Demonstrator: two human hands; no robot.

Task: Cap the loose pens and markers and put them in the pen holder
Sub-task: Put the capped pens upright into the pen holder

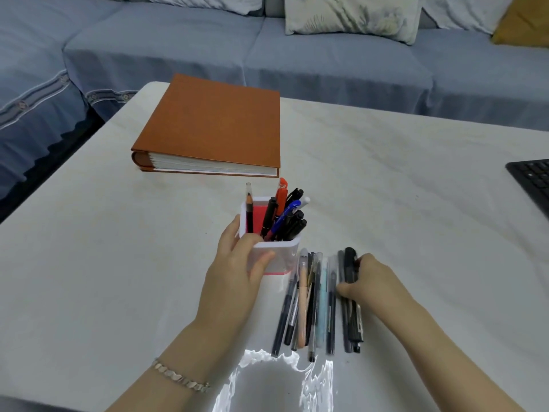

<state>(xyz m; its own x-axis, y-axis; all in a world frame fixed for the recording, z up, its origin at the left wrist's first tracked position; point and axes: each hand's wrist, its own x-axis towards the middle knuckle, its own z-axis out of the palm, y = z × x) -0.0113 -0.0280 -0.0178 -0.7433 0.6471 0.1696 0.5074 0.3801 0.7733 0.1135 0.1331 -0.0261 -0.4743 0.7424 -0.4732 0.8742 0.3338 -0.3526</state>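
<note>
A square white and pink pen holder (282,257) stands at the table's middle, holding several pens, among them a red marker (281,193), a blue pen (285,215) and a black pencil (249,209). My left hand (237,263) grips the holder's near-left corner, thumb across its front wall. To its right, several loose pens (312,304) lie side by side on the white cloth. My right hand (365,281) curls round the rightmost black pens (352,322) of that row, which still lie on the table.
A thick orange-brown album (214,126) lies beyond the holder. A black keyboard (534,182) pokes in at the right edge. A blue sofa (267,49) with cushions runs behind the table. A blurred shiny patch sits at the near edge.
</note>
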